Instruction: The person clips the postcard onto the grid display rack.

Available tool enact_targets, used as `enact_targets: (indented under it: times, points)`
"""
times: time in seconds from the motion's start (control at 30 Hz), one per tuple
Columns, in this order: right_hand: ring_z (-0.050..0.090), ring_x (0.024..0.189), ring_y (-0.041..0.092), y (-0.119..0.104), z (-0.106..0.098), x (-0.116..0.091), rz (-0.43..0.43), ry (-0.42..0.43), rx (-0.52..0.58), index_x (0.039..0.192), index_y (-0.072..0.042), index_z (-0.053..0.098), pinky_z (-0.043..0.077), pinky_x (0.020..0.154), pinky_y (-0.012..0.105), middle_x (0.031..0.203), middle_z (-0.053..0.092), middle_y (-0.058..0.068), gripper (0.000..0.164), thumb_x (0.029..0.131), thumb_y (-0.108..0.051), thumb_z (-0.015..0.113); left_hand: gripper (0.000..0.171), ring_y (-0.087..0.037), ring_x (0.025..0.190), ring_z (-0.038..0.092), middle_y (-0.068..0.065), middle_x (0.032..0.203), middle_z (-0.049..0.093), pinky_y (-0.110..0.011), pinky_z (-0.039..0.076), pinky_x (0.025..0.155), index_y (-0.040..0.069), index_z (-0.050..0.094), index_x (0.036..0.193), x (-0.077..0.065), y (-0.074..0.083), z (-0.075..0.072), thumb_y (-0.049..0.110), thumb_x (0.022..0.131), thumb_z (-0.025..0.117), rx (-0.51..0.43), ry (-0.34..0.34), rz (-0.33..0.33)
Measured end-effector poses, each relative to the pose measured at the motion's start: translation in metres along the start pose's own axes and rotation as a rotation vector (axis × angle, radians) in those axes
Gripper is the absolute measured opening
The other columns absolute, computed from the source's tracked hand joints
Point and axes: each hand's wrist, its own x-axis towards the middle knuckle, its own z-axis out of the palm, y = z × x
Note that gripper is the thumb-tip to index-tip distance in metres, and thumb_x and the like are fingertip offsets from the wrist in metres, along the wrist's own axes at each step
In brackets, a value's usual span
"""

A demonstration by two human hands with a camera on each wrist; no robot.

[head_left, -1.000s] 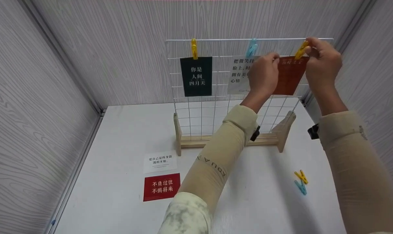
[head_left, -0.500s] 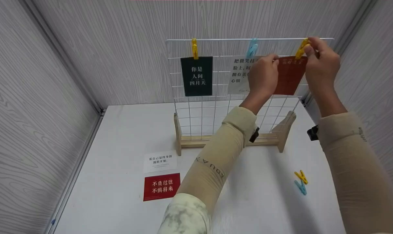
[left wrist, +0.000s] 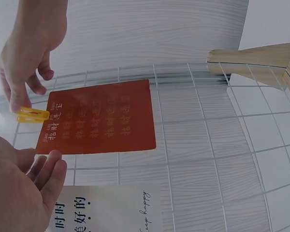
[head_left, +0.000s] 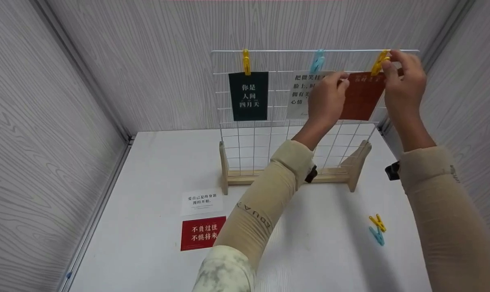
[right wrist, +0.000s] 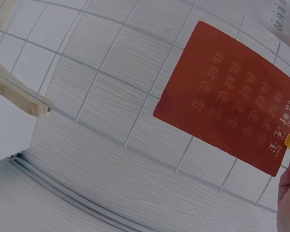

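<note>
A reddish-orange card [head_left: 360, 97] with pale lettering hangs at the right of a white wire grid [head_left: 269, 134], under a yellow clothespin [head_left: 378, 64]. The right hand [head_left: 407, 87] pinches the clothespin's handle end with thumb and forefinger; its other fingers stand off in the left wrist view. At the card's upper left corner is the left hand [head_left: 327, 97], thumb and forefinger slightly parted, fingertips right at the card's edge [left wrist: 94, 118]. It partly hides a pale lettered card [head_left: 299, 97] hung by a light blue clothespin [head_left: 318, 61].
A dark green card [head_left: 248, 97] hangs at left under another yellow clothespin [head_left: 246, 63]. The grid stands in a wooden base [head_left: 243, 178]. On the white table [head_left: 147, 174] lie a white card [head_left: 202, 202], a red card [head_left: 200, 235], a yellow clothespin [head_left: 377, 222] and a blue clothespin [head_left: 377, 235].
The left thumb and forefinger have parted a little at the card's corner. The right fingers have shifted slightly at the yellow clothespin. The whole scene has shifted slightly in the head view.
</note>
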Motion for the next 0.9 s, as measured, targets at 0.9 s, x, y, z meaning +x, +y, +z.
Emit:
enact_targets:
  times: [0.9]
  points:
    - [0.055, 0.09, 0.008, 0.012, -0.042, -0.086, -0.003, 0.058, 0.186, 0.141, -0.019, 0.056, 0.046, 0.071, 0.017, 0.126, 0.056, -0.009, 0.037, 0.104, -0.022, 0.055, 0.03, -0.001, 0.096, 0.062, 0.003, 0.114, 0.069, -0.01, 0.049, 0.08, 0.015, 0.067, 0.129, -0.091, -0.034, -0.031, 0.024, 0.1, 0.064, -0.131, -0.173, 0.152]
